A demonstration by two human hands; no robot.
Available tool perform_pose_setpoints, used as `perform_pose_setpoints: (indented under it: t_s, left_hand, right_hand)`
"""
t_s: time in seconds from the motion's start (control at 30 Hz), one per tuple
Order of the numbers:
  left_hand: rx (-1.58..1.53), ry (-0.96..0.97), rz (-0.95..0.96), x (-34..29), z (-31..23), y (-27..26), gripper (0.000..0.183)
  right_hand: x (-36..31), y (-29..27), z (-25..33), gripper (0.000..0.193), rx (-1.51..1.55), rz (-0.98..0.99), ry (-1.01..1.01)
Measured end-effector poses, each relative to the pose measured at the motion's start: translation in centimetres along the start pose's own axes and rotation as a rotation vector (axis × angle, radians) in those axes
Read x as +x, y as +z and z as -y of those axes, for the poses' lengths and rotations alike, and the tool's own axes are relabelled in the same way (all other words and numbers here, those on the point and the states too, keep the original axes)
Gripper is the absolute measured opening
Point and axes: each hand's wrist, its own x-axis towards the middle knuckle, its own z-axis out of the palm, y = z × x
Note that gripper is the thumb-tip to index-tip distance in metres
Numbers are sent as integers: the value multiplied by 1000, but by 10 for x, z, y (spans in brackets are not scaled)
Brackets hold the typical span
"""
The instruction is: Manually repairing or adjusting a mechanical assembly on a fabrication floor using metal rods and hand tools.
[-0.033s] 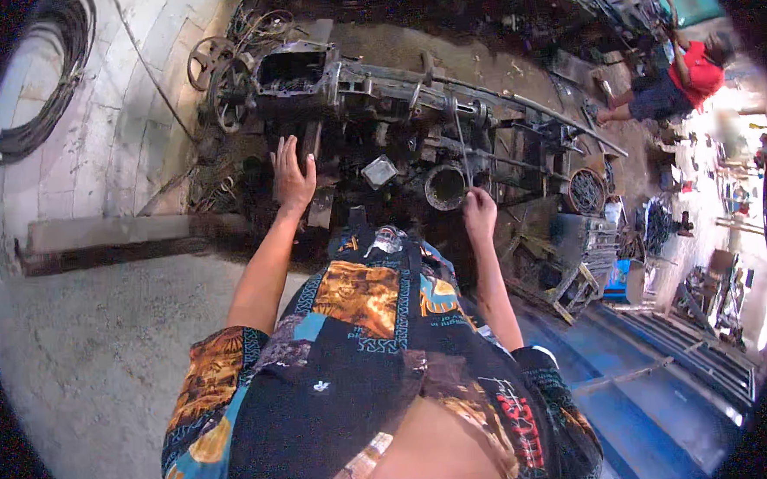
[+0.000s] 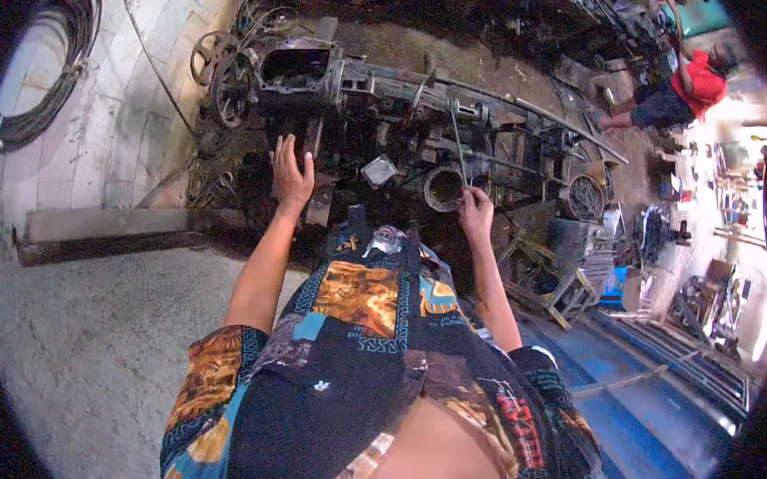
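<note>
A long, dark, greasy lathe-like machine (image 2: 375, 79) lies across the far side in front of me. My right hand (image 2: 476, 209) is closed round the near end of a thin metal rod (image 2: 459, 144). The rod's far end reaches the machine's round shaft parts (image 2: 470, 111); whether it is fixed there I cannot tell. Just left of the hand sits a round container (image 2: 443, 189) with a pale rim. My left hand (image 2: 292, 177) is held up with fingers stretched and nothing in it, near the machine's box-shaped end (image 2: 296, 69).
Spoked wheels (image 2: 233, 89) stand at the machine's left end, by a pale wall with a coiled cable (image 2: 83, 47). A small pale box (image 2: 379, 171) sits between my hands. Right are a basket of metal pieces (image 2: 586, 196), blue sheets (image 2: 617, 401) and a person in red (image 2: 701, 84).
My right hand has shifted slightly left, and the near end of the rod with it. My left hand stays almost where it was, still spread.
</note>
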Motion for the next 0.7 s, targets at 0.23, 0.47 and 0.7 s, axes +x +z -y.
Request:
perform_pose_setpoints:
  t_s: [0.23, 0.47, 0.7]
  left_hand:
    - [-78, -217, -58, -30, 24, -17, 48]
    - [-93, -327, 12, 0, 81, -26, 46]
    - [-79, -262, -9, 92, 141, -44, 48]
  right_hand:
    - [4, 40, 50, 27, 47, 249, -83]
    - [1, 107, 140, 39, -102, 299, -198]
    - [15, 199, 238, 37, -284, 303, -148]
